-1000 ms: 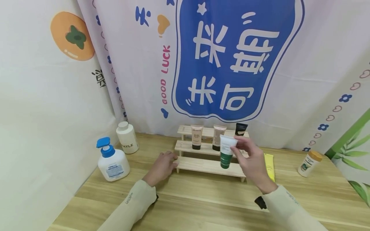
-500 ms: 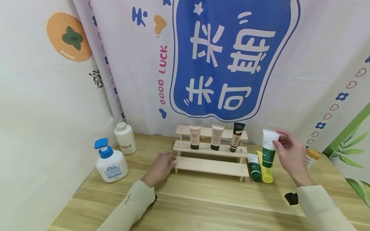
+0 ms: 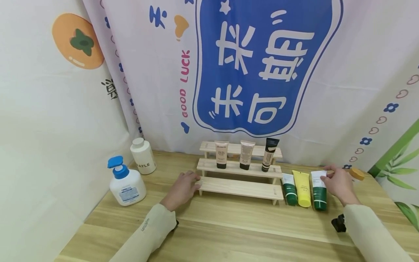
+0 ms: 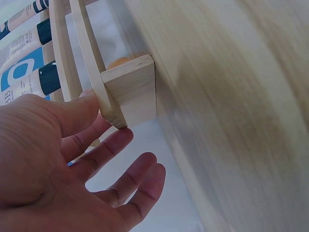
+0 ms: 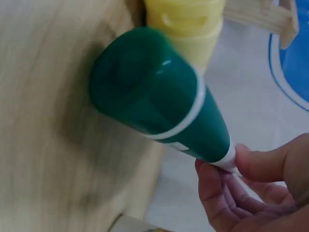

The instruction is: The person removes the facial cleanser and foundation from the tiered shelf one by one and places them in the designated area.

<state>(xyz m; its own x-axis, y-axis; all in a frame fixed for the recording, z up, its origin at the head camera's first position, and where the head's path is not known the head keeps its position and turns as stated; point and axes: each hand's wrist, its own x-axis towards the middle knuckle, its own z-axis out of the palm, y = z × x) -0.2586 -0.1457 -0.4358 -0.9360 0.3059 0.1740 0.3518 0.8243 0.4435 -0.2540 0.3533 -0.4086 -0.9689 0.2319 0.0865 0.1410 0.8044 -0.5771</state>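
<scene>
My right hand (image 3: 341, 185) pinches the flat white end of a white-and-green squeeze tube (image 3: 319, 194), thumb against fingers. In the right wrist view the tube's green cap (image 5: 130, 72) is close over the table, beside the yellow tube (image 5: 183, 34). At the left end of a three-step wooden display rack (image 3: 239, 188), my left hand (image 3: 182, 188) holds the lowest step, thumb on its top face and index fingertip at its corner (image 4: 123, 123). Another green-and-white tube (image 3: 289, 189) and the yellow tube lie between the rack and the held tube.
Two pink tubes (image 3: 221, 155) and a black tube (image 3: 269, 154) stand on the middle step. A blue-topped pump bottle (image 3: 128, 187) and white bottle (image 3: 144, 156) stand left. An orange-capped bottle (image 3: 356, 174) is partly hidden behind my right hand. A printed curtain hangs behind.
My right hand has carried the white-and-green tube from in front of the rack rightward, past the yellow tube, and down to the table. The left hand has stayed at the rack.
</scene>
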